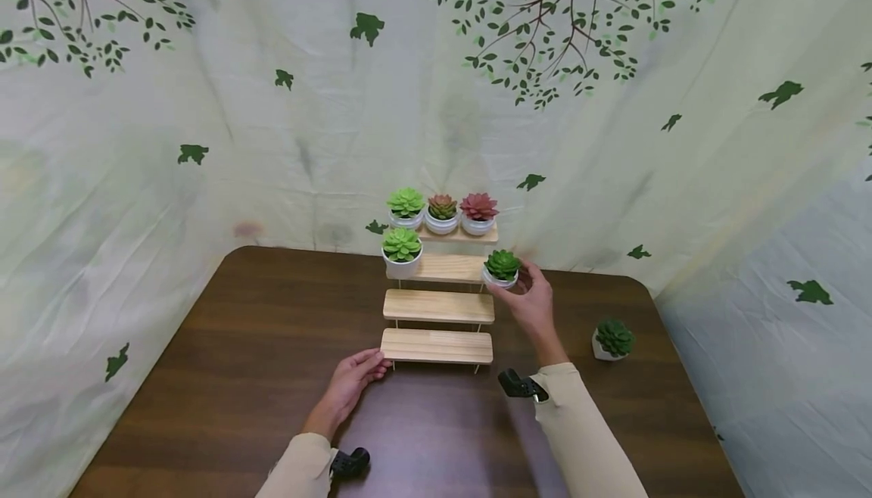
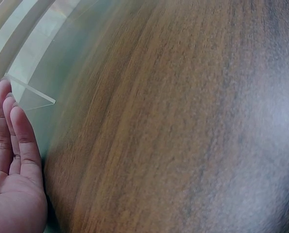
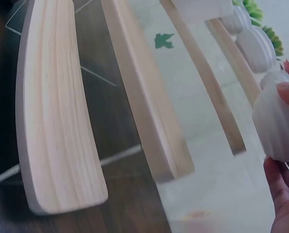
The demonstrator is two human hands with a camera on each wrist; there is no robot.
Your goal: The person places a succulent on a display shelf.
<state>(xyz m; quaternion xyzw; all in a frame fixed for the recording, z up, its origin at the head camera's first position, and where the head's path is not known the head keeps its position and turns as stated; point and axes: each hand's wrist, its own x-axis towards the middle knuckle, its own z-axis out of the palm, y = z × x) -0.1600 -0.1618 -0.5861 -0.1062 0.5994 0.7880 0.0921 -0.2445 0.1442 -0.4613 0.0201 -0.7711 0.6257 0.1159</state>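
In the head view, my right hand (image 1: 533,303) holds a small potted green succulent (image 1: 502,265) by its white pot, at the right end of the second-highest tier. The right wrist view shows thumb and fingers round the ribbed white pot (image 3: 279,121). A tiered wooden display stand (image 1: 436,346) stands mid-table, with four pale shelves. My left hand (image 1: 350,384) touches the lowest shelf's left end; in the left wrist view its fingers (image 2: 25,136) are nearly straight, beside a clear support (image 2: 35,90). The left thumb is hidden there.
On the top shelf stand a light-green succulent (image 1: 406,204), a red-green one (image 1: 442,210) and a pink-red one (image 1: 478,210). Another light-green succulent (image 1: 401,250) sits at the second tier's left end. A dark-green potted succulent (image 1: 613,340) stands at the table's right. Behind hangs a leaf-print curtain (image 1: 409,104).
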